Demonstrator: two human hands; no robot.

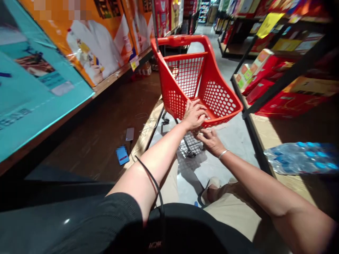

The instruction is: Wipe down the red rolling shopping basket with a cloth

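A red plastic shopping cart (212, 91) stands in the store aisle in front of me, its basket tilted up and its handle at the far end. My left hand (194, 114) rests on the near lower edge of the basket, fingers curled over the rim. Just below it, my right hand (210, 139) reaches under the basket, fingers bent against its underside above the metal lower rack (189, 146). A silver bracelet (223, 153) sits on my right wrist. What the right fingers grip, if anything, is hidden.
A low wooden shelf (106, 134) on the left carries a phone (129, 134) and a blue card (122, 155); big boxes line the shelf above. On the right, shelves hold red boxes (265, 74) and a pack of water bottles (302, 158). The aisle runs ahead.
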